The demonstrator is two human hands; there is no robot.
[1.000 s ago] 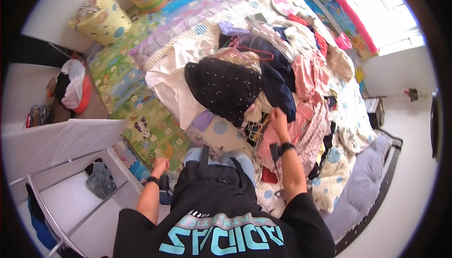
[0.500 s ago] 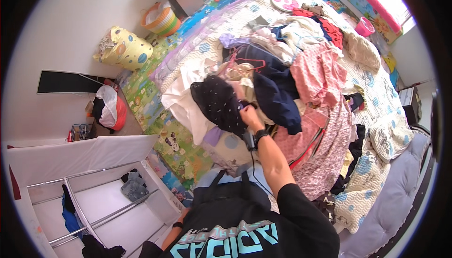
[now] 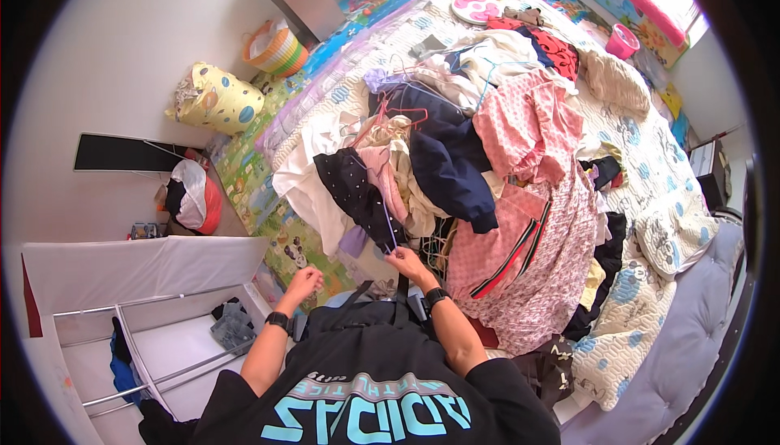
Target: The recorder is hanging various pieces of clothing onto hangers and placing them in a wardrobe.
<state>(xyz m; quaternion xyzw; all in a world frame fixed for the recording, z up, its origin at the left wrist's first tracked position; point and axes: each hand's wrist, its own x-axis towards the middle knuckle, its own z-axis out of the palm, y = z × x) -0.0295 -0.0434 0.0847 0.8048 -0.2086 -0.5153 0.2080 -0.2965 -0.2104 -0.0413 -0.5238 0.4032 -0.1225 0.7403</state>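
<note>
My right hand (image 3: 406, 262) is pinched on the near edge of a black garment with small white dots (image 3: 357, 197), which stretches from my fingers back over the clothes pile. A thin pale-purple strip shows at the grip; what it is, I cannot tell. My left hand (image 3: 305, 284) is apart from the pile with fingers curled in, and nothing shows in it. Around the black garment lie a white cloth (image 3: 305, 173), a navy garment (image 3: 451, 160), a pink patterned garment (image 3: 528, 124) and a pink hanger (image 3: 410, 112).
The pile lies on a bed with a quilted patterned cover (image 3: 642, 164). At lower left stands an open white fabric box (image 3: 146, 270) with metal bars and a few clothes inside. A woven basket (image 3: 280, 51) and a yellow patterned bag (image 3: 219, 99) stand by the wall.
My right hand has drawn back toward me, pulling the black dotted garment's edge along. My left hand has come up from low beside my body to the bed's near side.
</note>
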